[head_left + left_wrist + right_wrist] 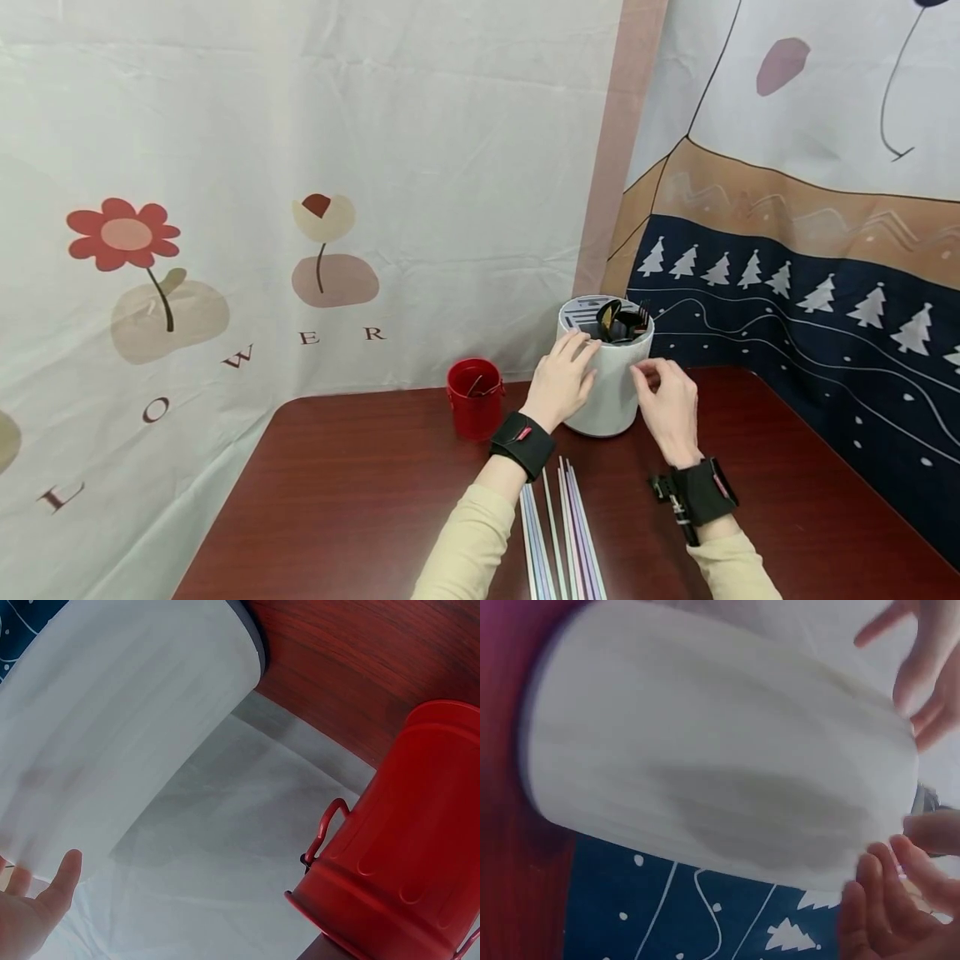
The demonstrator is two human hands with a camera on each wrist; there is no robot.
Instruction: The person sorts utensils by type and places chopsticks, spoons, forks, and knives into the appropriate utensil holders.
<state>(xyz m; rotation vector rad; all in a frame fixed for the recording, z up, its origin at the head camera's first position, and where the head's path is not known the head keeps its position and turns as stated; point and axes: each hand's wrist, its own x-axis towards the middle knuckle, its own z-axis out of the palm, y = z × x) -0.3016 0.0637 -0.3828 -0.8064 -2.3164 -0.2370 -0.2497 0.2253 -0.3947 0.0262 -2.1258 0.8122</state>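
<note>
Head view shows the white holder [615, 392] standing upright on the counter [360, 500], dark utensils [621, 327] gathered in the right part of its top beside a slotted section. Left of the holder, near but apart, stands a red bucket [477, 417]; in front of it, thin sticks [579, 533] lie in a loose fan, partly under the left forearm. The left hand [560, 381] reaches the holder's near left rim with its fingers loosely spread; the right hand [666, 408] is by the holder's upper right side, fingers bent towards the thumb, and whether they pinch the rim or something thin I cannot tell. The likeliest trouble, I judge, is tipping: both hands work high on a tall cylinder, so a harder push from one side than from the other could rock it on its base. Its wall looks smooth, so spread fingers might slide rather than steady it. Fingertips catching the slotted top could jog it loose and spill the utensils. The left wrist is close to the bucket, so drawing that arm leftward could knock it, and lowering the forearm could scatter the sticks in front of the holder.
</note>
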